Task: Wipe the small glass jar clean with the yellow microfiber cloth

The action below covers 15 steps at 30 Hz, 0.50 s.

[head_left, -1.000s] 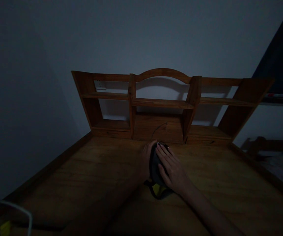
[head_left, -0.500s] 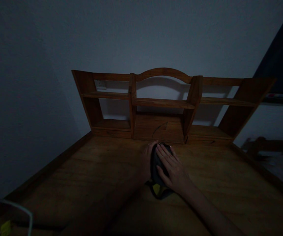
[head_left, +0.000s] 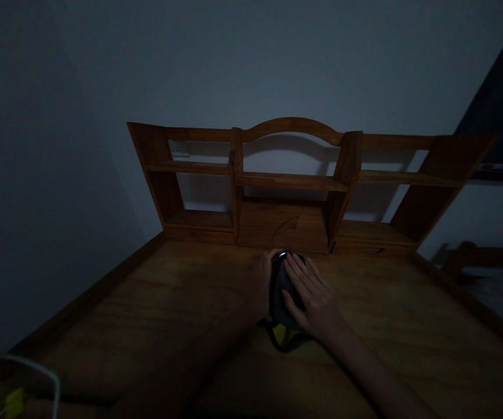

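In dim light a small dark device (head_left: 280, 291) with a yellow-and-black strap (head_left: 283, 338) sits on a wooden desk (head_left: 155, 314). My right hand (head_left: 316, 299) lies over its right side, fingers stretched along it. My left hand (head_left: 261, 285) cups its left side, fingers curled round the far end. A tiny white light (head_left: 282, 255) shines at the device's far tip.
A wooden shelf unit (head_left: 290, 183) with an arched top stands at the back of the desk against a pale wall. A white cable (head_left: 37, 372) and a yellow thing (head_left: 13, 402) lie at the near left corner. Dark furniture (head_left: 474, 259) shows at right.
A small white light has come on at the far end of the device. Both hands have stayed on it, shifted very slightly to the right in the view.
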Tool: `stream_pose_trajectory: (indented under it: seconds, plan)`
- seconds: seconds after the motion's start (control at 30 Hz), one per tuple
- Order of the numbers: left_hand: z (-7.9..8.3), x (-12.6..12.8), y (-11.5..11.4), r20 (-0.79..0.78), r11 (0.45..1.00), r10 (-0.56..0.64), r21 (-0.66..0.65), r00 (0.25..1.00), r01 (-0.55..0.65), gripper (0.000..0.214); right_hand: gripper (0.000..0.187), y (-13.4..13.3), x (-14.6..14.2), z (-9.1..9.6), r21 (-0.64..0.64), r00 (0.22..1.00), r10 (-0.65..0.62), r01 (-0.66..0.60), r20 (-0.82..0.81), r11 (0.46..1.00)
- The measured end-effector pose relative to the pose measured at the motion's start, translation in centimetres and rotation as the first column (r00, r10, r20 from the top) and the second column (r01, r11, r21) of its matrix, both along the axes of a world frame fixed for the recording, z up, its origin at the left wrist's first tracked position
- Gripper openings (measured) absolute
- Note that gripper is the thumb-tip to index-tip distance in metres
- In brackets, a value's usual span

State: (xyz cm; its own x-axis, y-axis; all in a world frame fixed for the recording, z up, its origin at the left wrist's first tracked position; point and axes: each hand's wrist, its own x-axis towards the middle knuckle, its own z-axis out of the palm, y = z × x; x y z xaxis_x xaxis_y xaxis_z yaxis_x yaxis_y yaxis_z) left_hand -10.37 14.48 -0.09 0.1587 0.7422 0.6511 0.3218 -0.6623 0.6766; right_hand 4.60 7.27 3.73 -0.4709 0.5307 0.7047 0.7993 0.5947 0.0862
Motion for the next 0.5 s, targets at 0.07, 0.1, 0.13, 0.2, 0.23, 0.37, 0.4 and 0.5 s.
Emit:
stream_pose_trajectory:
  seconds: [0.07, 0.1, 0.13, 0.2, 0.23, 0.37, 0.4, 0.5]
  plan:
    - [0.04, -0.19, -0.11, 0.014, 0.998, -0.029, 0.055, 0.999, 0.028, 0.047, 0.063, 0.08, -0.22, 0.03, -0.024, 0.999, 0.016, -0.016, 0.03, 1.0]
    - [0.06, -0.25, -0.17, 0.024, 0.997, -0.036, 0.071, 0.999, 0.034, 0.048, 0.064, 0.12, -0.31, -0.01, -0.035, 0.999, 0.027, -0.025, 0.045, 0.999]
    - [0.09, -0.28, -0.22, 0.031, 0.996, -0.036, 0.081, 0.999, 0.033, 0.048, 0.063, 0.16, -0.37, -0.06, -0.045, 0.998, 0.037, -0.035, 0.059, 0.998]
    - [0.16, -0.24, -0.29, 0.058, 0.996, -0.021, 0.083, 0.998, 0.016, 0.045, 0.062, 0.2, -0.46, -0.19, -0.058, 0.995, 0.057, -0.052, 0.082, 0.997]
    - [0.21, -0.19, -0.28, 0.076, 0.997, 0.002, 0.076, 0.997, -0.008, 0.042, 0.062, 0.2, -0.49, -0.23, -0.059, 0.994, 0.069, -0.064, 0.09, 0.996]
    - [0.46, 0.04, -0.05, 0.11, 0.992, 0.117, 0.029, 0.987, -0.121, 0.039, 0.061, 0.13, -0.47, -0.25, -0.049, 0.99, 0.112, -0.108, 0.09, 0.993]
    - [0.53, 0.07, 0.01, 0.11, 0.99, 0.137, 0.024, 0.985, -0.14, 0.04, 0.061, 0.12, -0.43, -0.24, -0.043, 0.989, 0.117, -0.114, 0.085, 0.993]
    - [0.75, 0.06, 0.01, 0.116, 0.98, 0.198, -0.006, 0.973, -0.199, 0.041, 0.061, 0.14, -0.22, -0.29, -0.017, 0.992, 0.111, -0.11, 0.067, 0.994]
